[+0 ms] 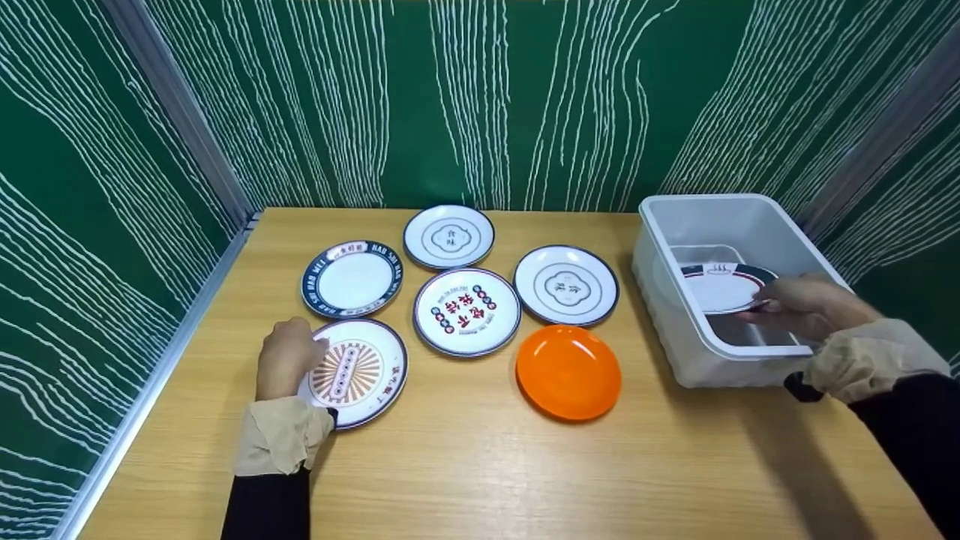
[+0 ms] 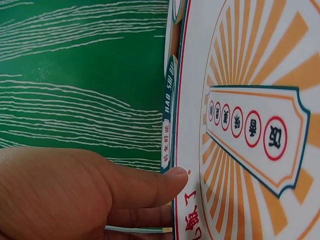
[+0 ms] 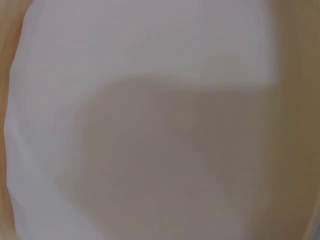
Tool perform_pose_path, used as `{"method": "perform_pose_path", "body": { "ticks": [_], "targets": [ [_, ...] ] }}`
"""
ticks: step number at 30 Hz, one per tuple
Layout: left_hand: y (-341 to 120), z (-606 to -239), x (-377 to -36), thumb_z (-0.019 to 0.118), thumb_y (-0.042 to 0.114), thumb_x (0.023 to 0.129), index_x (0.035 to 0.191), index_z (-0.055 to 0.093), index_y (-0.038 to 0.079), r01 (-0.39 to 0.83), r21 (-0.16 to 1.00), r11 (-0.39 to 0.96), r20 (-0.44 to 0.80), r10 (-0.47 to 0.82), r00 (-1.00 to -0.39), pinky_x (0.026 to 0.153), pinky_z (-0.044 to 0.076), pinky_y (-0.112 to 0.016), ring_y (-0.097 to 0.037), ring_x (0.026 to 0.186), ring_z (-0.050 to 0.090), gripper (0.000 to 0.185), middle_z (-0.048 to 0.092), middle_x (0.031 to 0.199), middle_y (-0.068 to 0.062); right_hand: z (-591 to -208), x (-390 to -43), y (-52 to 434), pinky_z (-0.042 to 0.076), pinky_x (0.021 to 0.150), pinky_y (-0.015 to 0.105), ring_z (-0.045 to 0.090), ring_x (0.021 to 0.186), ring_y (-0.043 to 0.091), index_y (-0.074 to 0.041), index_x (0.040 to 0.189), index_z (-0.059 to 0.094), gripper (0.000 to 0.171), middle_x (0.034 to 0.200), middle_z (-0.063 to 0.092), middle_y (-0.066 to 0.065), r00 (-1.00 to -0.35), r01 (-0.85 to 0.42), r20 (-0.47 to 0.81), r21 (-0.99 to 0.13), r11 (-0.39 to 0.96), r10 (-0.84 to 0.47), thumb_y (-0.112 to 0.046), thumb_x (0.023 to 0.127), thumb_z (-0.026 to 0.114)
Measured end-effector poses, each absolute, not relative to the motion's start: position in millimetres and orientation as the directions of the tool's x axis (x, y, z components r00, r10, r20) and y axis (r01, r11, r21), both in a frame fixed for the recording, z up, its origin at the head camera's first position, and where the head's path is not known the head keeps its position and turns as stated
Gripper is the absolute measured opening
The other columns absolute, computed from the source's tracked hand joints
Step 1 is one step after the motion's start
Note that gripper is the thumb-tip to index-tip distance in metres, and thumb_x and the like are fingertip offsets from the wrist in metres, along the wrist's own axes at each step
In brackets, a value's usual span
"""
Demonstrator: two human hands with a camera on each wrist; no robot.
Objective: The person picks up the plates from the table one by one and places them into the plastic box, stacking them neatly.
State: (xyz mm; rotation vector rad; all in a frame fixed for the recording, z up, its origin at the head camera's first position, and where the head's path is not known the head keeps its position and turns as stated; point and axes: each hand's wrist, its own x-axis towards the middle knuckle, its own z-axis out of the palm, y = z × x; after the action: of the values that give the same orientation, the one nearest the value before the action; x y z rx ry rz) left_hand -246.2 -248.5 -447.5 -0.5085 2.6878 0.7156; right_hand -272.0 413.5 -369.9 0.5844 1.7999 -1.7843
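Holding a plate (image 1: pixel 721 289) inside the white tub (image 1: pixel 750 214), the right hand (image 1: pixel 806 304) is seen with its fingers curled round the plate's near rim. The plate is kept a little tilted, above the tub's floor and not yet laid flat. The right wrist view is only a blur of pale plastic, so nothing more can be told from it. The left hand (image 1: pixel 286 358) is placed on the sun plate (image 1: pixel 358 373) at the front left of the table (image 1: pixel 480 465). Its thumb (image 2: pixel 150 185) is pressed on the plate's edge and the other fingers look tucked under that edge, so the rim seems to be pinched. Five more plates are laid out flat nearby: a blue-rim plate (image 1: pixel 352 278), a back plate (image 1: pixel 448 236), a red-word plate (image 1: pixel 466 311), a grey-ring plate (image 1: pixel 566 285) and an orange plate (image 1: pixel 568 371). To do this step well, the held plate should be lowered slowly and kept level, so it is not knocked on the tub wall. The sun plate should be gripped firmly at its rim, since a smooth plate can slip.
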Motion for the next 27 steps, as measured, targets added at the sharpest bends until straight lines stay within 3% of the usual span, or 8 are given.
{"method": "perform_pose_path", "body": {
  "ticks": [7, 12, 17, 22, 24, 27],
  "targets": [
    [-251.5, -450.3, -245.0, 0.058, 0.015, 0.103, 0.130, 0.056, -0.015, -0.422, 0.430, 0.798, -0.386, -0.260, -0.885, 0.081, 0.059, -0.042, -0.034, 0.096, 0.062, 0.041, 0.063, 0.109, -0.025, -374.7, -274.1, 406.8, 0.051, 0.104, 0.029, 0.065, 0.094, 0.012, -0.010, 0.119, 0.035, 0.014, 0.102, 0.058, 0.003, -0.761, 0.649, -0.640, -0.753, -0.112, -0.106, -0.015, 0.109, 0.042],
    [-253.4, -450.4, -244.3, 0.058, 0.003, 0.098, 0.127, 0.058, -0.014, -0.415, 0.436, 0.799, -0.383, -0.253, -0.889, 0.083, 0.059, -0.045, -0.036, 0.097, 0.061, 0.033, 0.063, 0.110, -0.027, -377.1, -269.3, 397.5, 0.051, 0.104, 0.032, 0.067, 0.094, 0.013, -0.013, 0.120, 0.036, 0.013, 0.098, 0.064, 0.001, -0.751, 0.659, -0.655, -0.735, -0.163, -0.083, -0.019, 0.109, 0.042],
    [-254.3, -449.1, -244.8, 0.058, -0.002, 0.096, 0.125, 0.059, -0.013, -0.409, 0.451, 0.793, -0.378, -0.246, -0.893, 0.085, 0.059, -0.046, -0.037, 0.098, 0.061, 0.031, 0.063, 0.111, -0.027, -383.7, -269.2, 397.7, 0.052, 0.103, 0.036, 0.070, 0.095, 0.015, -0.013, 0.122, 0.035, 0.016, 0.097, 0.070, 0.002, -0.751, 0.660, -0.647, -0.731, -0.172, -0.128, -0.020, 0.110, 0.043],
    [-255.6, -449.0, -245.3, 0.058, -0.002, 0.095, 0.121, 0.061, -0.013, -0.389, 0.443, 0.808, -0.362, -0.237, -0.902, 0.080, 0.059, -0.045, -0.037, 0.095, 0.062, 0.028, 0.063, 0.109, -0.027, -390.6, -275.5, 408.0, 0.050, 0.105, 0.046, 0.070, 0.100, 0.018, -0.012, 0.119, 0.039, 0.015, 0.102, 0.072, 0.003, -0.758, 0.645, -0.596, -0.744, -0.174, -0.263, -0.024, 0.110, 0.042],
    [-256.1, -449.0, -245.3, 0.058, -0.004, 0.094, 0.121, 0.061, -0.014, -0.385, 0.439, 0.812, -0.363, -0.231, -0.903, 0.079, 0.059, -0.044, -0.037, 0.095, 0.062, 0.029, 0.063, 0.110, -0.028, -389.1, -276.5, 407.5, 0.051, 0.103, 0.048, 0.069, 0.099, 0.017, -0.013, 0.121, 0.037, 0.019, 0.103, 0.069, 0.002, -0.758, 0.645, -0.600, -0.748, -0.156, -0.255, -0.028, 0.110, 0.043],
    [-258.0, -449.1, -245.8, 0.060, -0.006, 0.092, 0.124, 0.060, -0.014, -0.394, 0.444, 0.805, -0.375, -0.232, -0.898, 0.084, 0.058, -0.047, -0.038, 0.098, 0.061, 0.033, 0.063, 0.114, -0.029, -381.0, -274.1, 398.4, 0.052, 0.099, 0.041, 0.062, 0.100, 0.012, -0.014, 0.128, 0.030, 0.030, 0.115, 0.057, -0.001, -0.777, 0.622, -0.602, -0.779, -0.079, -0.184, -0.033, 0.109, 0.044]
  ]
}}
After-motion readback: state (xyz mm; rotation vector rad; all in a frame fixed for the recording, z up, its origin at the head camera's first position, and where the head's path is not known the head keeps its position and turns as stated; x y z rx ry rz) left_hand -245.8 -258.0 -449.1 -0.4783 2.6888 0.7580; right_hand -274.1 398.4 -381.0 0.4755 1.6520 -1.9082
